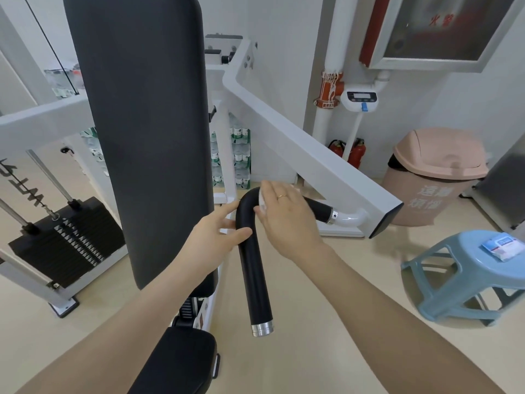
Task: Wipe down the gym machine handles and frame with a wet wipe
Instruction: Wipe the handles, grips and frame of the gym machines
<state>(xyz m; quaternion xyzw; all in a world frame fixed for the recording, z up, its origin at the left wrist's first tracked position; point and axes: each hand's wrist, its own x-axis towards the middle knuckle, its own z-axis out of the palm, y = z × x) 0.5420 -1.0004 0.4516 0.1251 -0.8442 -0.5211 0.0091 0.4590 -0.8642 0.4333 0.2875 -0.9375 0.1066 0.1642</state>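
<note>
A black curved handle (254, 268) with a silver end cap sticks out from the white frame arm (312, 155) of the gym machine. My right hand (284, 217) lies flat over the bend of the handle and presses a white wet wipe (262, 201) against it. My left hand (218, 237) touches the handle's left side just below the bend, thumb across the front and fingers behind it. The tall black back pad (147, 137) stands left of the handle.
A weight stack (68, 237) with guide rods sits at the left. A blue plastic stool (466, 277) at the right carries a wipe packet (504, 245). A pink bin (434, 174), fire extinguishers (356, 153) and stacked water bottles (241, 155) stand by the far wall.
</note>
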